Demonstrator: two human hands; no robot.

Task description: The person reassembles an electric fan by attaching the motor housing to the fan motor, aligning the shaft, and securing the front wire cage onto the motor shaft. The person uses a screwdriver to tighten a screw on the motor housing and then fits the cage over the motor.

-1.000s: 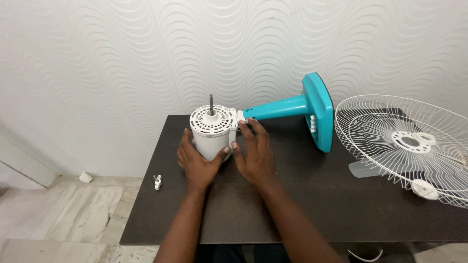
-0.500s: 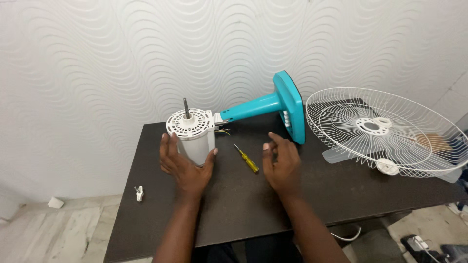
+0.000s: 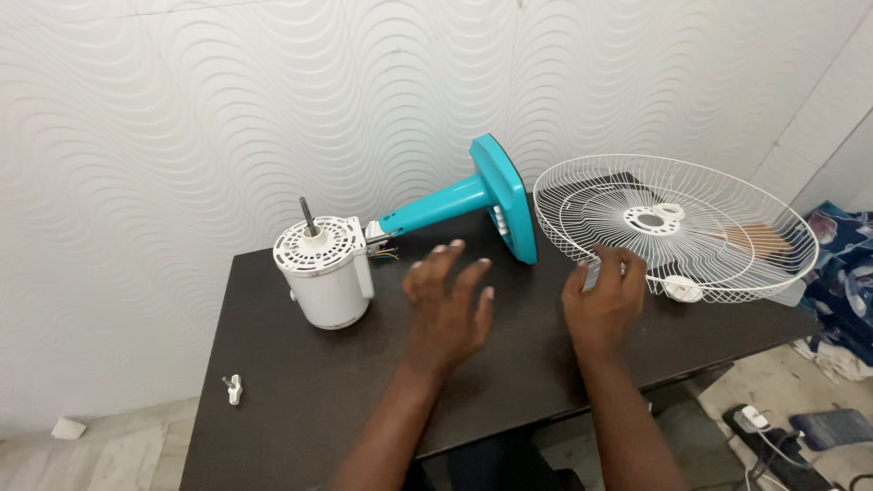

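My left hand hovers over the middle of the dark table, fingers spread, holding nothing. A white fan motor housing with its metal shaft pointing up stands just left of that hand, joined to a teal stand and teal base lying on their side. My right hand is at the near left rim of the white wire fan grille, its fingertips at a translucent blade edge under the grille. It grips nothing that I can see.
A small white wing nut lies near the table's left front edge. A white round cap sits under the grille. On the floor at the right are a power strip with cables and patterned fabric. A wavy white wall stands behind.
My left hand let go of the motor housing and moved right over the table middle. My right hand travelled right to the grille's rim. The view swung right; the yellow screwdriver is now hidden.
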